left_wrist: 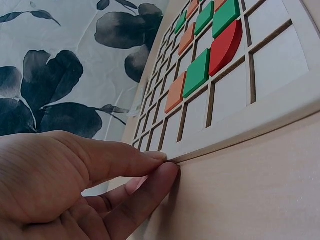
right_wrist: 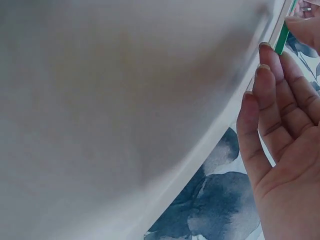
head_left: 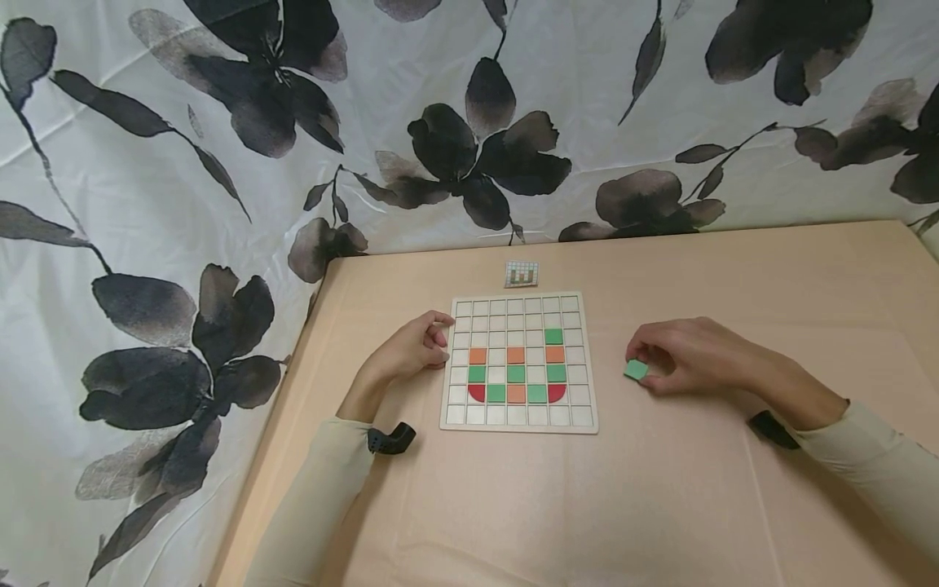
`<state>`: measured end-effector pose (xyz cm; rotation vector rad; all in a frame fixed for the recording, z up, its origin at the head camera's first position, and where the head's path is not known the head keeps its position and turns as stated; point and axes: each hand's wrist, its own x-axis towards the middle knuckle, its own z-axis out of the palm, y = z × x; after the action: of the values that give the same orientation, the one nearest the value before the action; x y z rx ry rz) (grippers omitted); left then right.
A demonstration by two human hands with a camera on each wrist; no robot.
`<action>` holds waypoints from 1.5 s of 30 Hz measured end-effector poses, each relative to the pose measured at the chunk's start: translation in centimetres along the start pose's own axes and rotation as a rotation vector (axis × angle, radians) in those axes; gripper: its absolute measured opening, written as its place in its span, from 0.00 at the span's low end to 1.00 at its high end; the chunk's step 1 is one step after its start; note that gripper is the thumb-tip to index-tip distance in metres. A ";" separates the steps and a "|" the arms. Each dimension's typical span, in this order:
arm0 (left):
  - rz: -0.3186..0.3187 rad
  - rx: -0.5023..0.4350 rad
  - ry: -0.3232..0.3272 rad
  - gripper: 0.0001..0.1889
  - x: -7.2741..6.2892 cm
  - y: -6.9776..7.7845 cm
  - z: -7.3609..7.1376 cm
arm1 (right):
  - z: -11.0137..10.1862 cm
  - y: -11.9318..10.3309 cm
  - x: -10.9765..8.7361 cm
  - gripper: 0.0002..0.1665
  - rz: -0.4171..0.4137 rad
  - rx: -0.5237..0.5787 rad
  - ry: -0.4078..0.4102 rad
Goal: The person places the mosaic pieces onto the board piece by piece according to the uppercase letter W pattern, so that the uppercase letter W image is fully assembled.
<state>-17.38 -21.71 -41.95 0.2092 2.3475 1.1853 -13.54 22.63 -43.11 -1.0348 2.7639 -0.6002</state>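
A white gridded board (head_left: 506, 308) lies on the table with coloured tiles in several squares. Green, orange and rounded red tiles form three upright columns joined along the bottom; the right column has a green tile (head_left: 553, 336) on top. My left hand (head_left: 403, 350) pinches the board's left edge between thumb and finger, as the left wrist view shows by the pale rim (left_wrist: 240, 129). To the right of the board, my right hand (head_left: 693, 355) holds a loose green tile (head_left: 636, 369) between thumb and fingers, just over the table. That tile (right_wrist: 282, 40) appears edge-on in the right wrist view.
Behind the board lies a small card (head_left: 522, 275) printed with a grid pattern. The wooden table (head_left: 660, 505) ends at a back edge against a white cloth (head_left: 411, 73) with dark flowers. Dark bands circle both wrists.
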 end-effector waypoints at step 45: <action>-0.009 0.006 -0.014 0.30 -0.2 -0.3 -0.3 | -2.3 -1.9 7.2 0.19 -0.039 0.326 -0.062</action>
<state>-17.33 -22.18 -41.93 0.2084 2.3378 1.1692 -18.47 17.37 -40.13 -1.0135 2.4857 -0.9665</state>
